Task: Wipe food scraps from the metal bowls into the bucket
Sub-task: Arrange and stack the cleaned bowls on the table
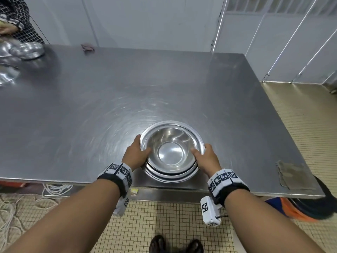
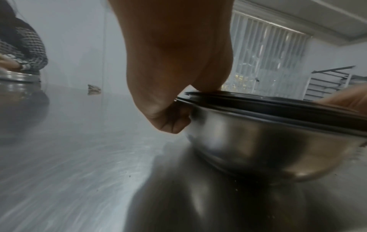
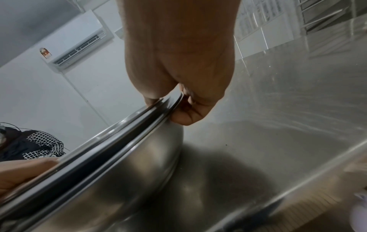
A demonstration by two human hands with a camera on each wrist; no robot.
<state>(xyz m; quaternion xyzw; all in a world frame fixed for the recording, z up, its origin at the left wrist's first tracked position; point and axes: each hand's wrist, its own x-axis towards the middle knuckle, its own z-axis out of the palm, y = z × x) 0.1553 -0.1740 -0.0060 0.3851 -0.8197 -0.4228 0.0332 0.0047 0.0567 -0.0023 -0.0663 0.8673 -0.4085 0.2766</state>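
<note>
A stack of nested metal bowls point(image 1: 170, 152) is at the table's near edge, its top bowl shiny inside with no scraps that I can see. My left hand point(image 1: 138, 152) grips the stack's left rim, thumb inside the top bowl and fingers under the rims. My right hand point(image 1: 204, 157) grips the right rim the same way. In the left wrist view the left hand point(image 2: 168, 109) curls under the bowls point(image 2: 258, 141). The right wrist view has the right hand point(image 3: 184, 102) pinching the rims of the bowls point(image 3: 119, 172). I cannot tell whether the stack touches the table.
A grey cloth point(image 1: 291, 175) lies on the steel table point(image 1: 127, 88) at its near right corner. Below that corner, a dark round bucket point(image 1: 321, 203) with an orange rim is partly hidden. More metal bowls point(image 1: 27, 50) and another person point(image 1: 14, 21) are far left. Rope point(image 1: 11, 212) lies on the floor.
</note>
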